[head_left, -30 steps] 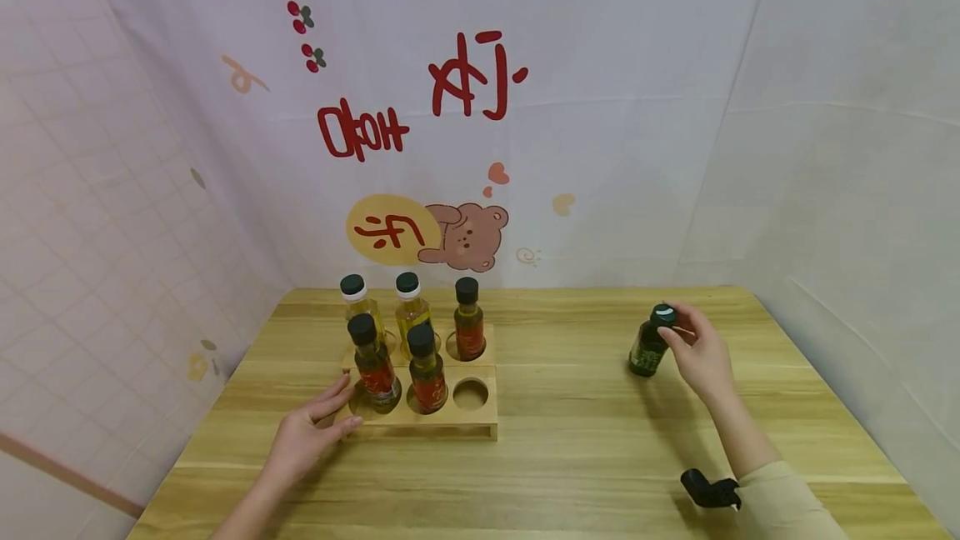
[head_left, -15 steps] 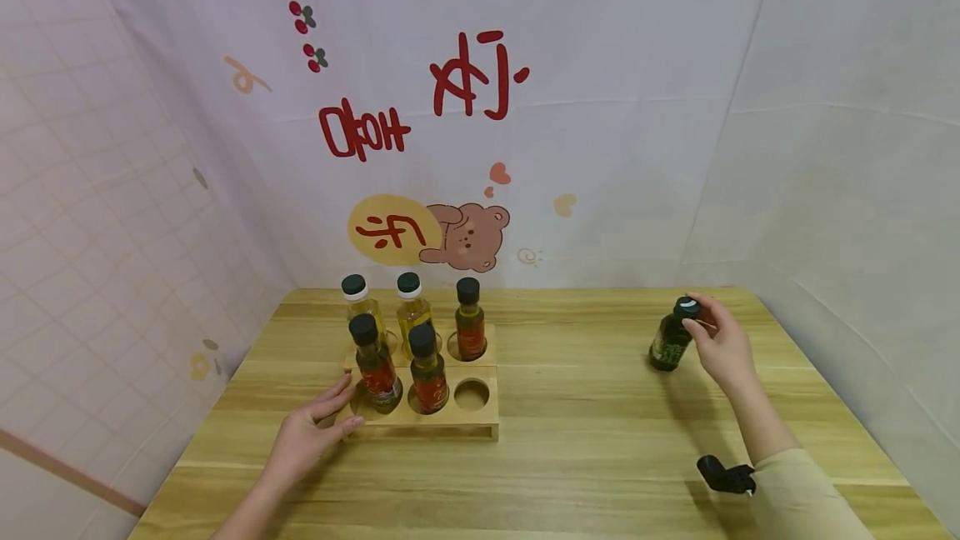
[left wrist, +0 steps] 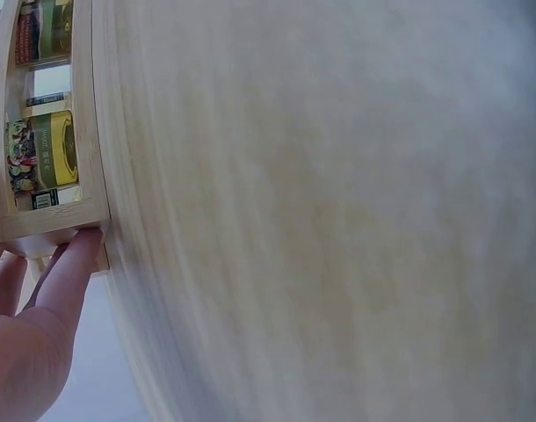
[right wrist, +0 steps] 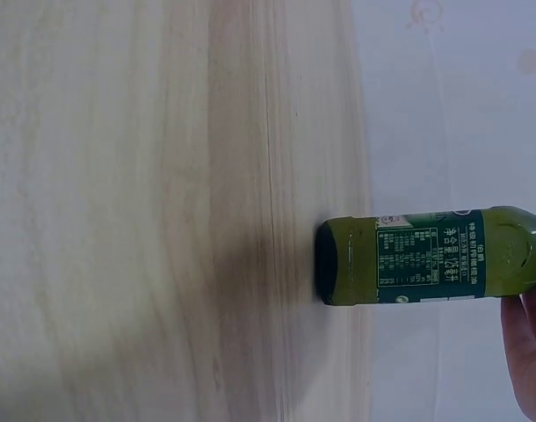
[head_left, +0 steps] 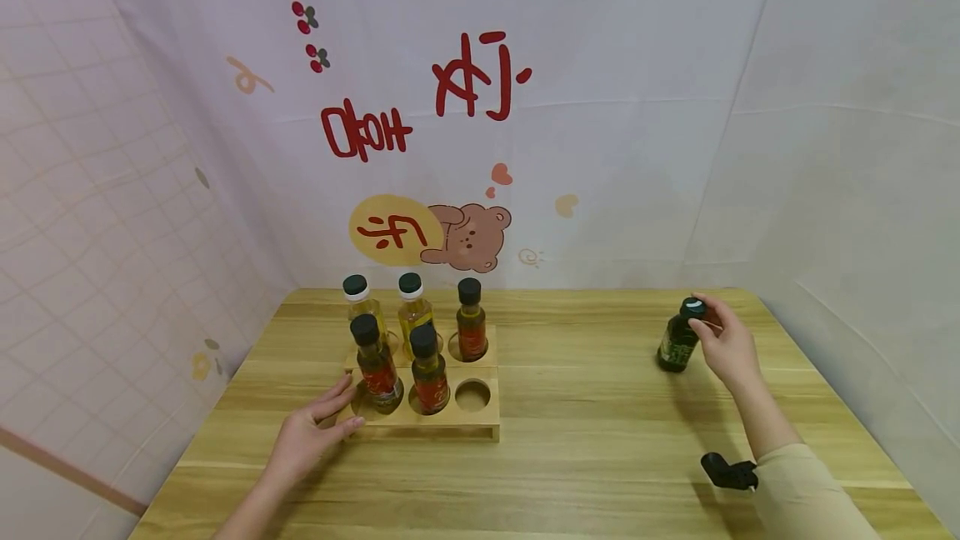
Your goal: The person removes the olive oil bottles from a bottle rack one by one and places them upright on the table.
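My right hand [head_left: 729,350] pinches a small green olive oil bottle [head_left: 677,347] by its dark cap, at the right of the table in the head view. The right wrist view shows the bottle's [right wrist: 430,258] green label and dark base; whether the base touches the tabletop I cannot tell. My left hand [head_left: 306,437] rests against the left front corner of a wooden bottle rack [head_left: 480,417], thumb on the front and fairly straight fingers along the side. Several bottles stand in the rack, among them a red-labelled one [head_left: 430,390]. The front right hole [head_left: 472,396] holds nothing.
The wooden table [head_left: 570,440] runs back to a printed cloth [head_left: 615,148] that hangs behind it. A black device [head_left: 727,472] sticks out from the right sleeve, over the table. Bare tabletop lies between the rack and the green bottle.
My right hand has moved to the right with the olive oil bottle, mostly in the first half second and only slightly since. My left hand and the rack have stayed in place.
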Available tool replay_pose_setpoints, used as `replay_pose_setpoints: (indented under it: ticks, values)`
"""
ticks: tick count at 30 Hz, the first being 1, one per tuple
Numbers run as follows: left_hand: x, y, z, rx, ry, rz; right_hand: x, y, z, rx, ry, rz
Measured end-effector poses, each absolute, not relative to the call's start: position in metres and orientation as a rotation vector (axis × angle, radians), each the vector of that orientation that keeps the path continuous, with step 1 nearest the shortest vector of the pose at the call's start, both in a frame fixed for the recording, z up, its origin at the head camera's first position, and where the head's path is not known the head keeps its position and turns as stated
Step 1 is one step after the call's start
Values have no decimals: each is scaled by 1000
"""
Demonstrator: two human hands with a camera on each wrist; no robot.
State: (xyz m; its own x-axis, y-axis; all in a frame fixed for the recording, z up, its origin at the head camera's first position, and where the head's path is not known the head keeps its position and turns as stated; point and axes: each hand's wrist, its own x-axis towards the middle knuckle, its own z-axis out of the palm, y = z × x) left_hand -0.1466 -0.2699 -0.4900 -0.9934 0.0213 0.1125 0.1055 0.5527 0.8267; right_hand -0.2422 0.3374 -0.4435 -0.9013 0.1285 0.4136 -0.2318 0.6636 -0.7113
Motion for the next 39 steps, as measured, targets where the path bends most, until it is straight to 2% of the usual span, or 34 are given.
replay_pose_setpoints:
  ticks: [19,39]
  values:
    - [-148,-269,-491,-82,-2720,-1393,-237,342,-448,58,-2461,1195]
    - [-147,-270,-491,-75,-2711,-1414,-203,344,-472,14,-2376,1142]
